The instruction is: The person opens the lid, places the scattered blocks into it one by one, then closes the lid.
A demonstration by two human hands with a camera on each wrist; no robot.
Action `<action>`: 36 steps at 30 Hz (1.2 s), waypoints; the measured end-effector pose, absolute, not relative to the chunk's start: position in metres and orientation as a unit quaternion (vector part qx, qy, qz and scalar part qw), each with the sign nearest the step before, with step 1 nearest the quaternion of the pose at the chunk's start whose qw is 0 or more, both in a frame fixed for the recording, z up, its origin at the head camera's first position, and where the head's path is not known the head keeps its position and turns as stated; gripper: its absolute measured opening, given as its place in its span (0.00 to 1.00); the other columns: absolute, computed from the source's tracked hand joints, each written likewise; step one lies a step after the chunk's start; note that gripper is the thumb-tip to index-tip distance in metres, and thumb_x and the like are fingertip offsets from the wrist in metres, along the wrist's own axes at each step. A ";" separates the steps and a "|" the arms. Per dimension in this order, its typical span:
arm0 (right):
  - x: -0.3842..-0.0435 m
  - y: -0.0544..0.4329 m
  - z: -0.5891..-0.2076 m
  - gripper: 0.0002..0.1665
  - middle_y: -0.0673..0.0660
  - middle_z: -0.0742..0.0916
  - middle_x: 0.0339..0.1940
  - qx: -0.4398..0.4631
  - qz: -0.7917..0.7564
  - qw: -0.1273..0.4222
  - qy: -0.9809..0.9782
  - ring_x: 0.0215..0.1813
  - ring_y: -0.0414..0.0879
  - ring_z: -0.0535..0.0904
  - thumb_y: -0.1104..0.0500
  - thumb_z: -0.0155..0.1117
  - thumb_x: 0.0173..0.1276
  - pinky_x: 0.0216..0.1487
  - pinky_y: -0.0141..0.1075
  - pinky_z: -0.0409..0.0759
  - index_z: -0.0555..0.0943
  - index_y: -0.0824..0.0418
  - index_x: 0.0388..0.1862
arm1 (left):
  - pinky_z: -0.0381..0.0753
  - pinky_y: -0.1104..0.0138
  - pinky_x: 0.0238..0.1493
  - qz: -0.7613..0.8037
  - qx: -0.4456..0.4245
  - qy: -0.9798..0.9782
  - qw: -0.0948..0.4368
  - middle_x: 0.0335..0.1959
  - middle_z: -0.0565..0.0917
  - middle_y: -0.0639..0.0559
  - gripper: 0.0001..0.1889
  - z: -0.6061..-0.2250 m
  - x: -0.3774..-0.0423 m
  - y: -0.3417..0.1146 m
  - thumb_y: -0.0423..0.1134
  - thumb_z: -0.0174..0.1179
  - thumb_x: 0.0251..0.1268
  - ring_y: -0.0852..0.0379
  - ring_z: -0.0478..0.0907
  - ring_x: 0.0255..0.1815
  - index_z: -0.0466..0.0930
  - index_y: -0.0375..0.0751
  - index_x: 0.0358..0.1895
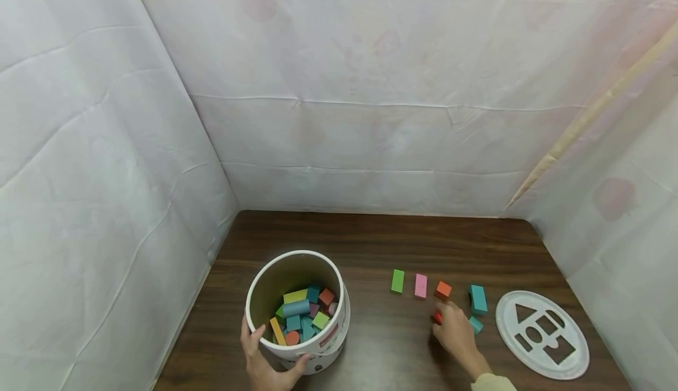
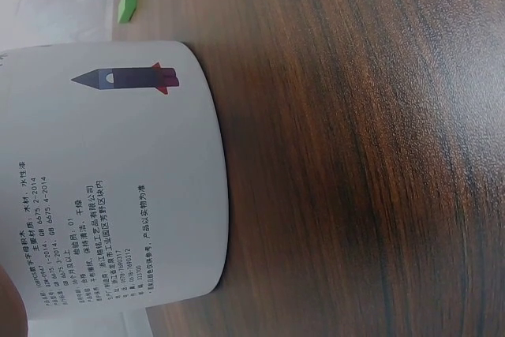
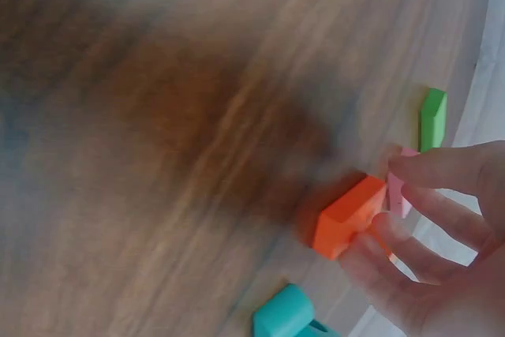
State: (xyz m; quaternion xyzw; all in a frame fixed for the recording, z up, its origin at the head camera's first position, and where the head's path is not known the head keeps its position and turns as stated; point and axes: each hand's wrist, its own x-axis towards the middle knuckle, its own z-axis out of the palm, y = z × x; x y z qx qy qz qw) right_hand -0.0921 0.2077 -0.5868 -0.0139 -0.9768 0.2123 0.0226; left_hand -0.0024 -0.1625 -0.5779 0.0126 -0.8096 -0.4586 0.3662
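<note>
My left hand (image 1: 271,372) holds the near left side of a white bucket (image 1: 346,314), thumb and fingers spread round its wall just under the rim. Inside lie several coloured wooden blocks (image 1: 295,307). The left wrist view has the bucket's printed side (image 2: 142,171) standing on the table. Over on the right, my right hand (image 1: 458,333) reaches down to a red block (image 3: 347,219) on the table. Its fingertips touch the block's far end, while the thumb stays apart from it. An orange block (image 1: 443,290) sits just beyond, partly hidden by the fingers in the right wrist view.
A green block (image 1: 398,281) and a pink block (image 1: 421,286) continue the row leftward. Right of the hand are a larger teal block (image 1: 478,300) and a small teal piece (image 1: 476,324). A white lid (image 1: 507,326) with shaped holes lies at the right. White sheets surround the brown table.
</note>
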 end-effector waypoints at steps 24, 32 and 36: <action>-0.088 0.215 -0.597 0.22 0.63 0.80 0.28 -0.054 0.215 0.026 -0.975 0.27 0.50 0.75 0.74 0.63 0.41 0.21 0.46 0.74 0.79 0.74 0.41 | 0.67 0.29 0.45 -0.457 -0.001 -0.802 0.385 0.74 0.48 0.39 0.53 -0.580 -0.002 -0.162 0.48 0.80 0.29 0.28 0.55 0.63 0.59 0.41 0.64; -0.090 0.217 -0.600 0.23 0.62 0.80 0.25 -0.049 0.224 0.023 -0.973 0.25 0.48 0.73 0.74 0.63 0.40 0.20 0.43 0.73 0.78 0.76 0.42 | 0.66 0.30 0.48 -0.461 0.019 -0.808 0.366 0.74 0.48 0.42 0.53 -0.578 -0.001 -0.162 0.46 0.81 0.27 0.26 0.55 0.63 0.59 0.41 0.64; -0.091 0.217 -0.599 0.24 0.61 0.80 0.25 -0.045 0.235 0.023 -0.971 0.24 0.46 0.70 0.75 0.63 0.41 0.19 0.39 0.71 0.78 0.77 0.43 | 0.66 0.30 0.48 -0.461 0.017 -0.808 0.366 0.74 0.47 0.43 0.53 -0.578 -0.001 -0.162 0.46 0.81 0.27 0.26 0.54 0.64 0.59 0.41 0.64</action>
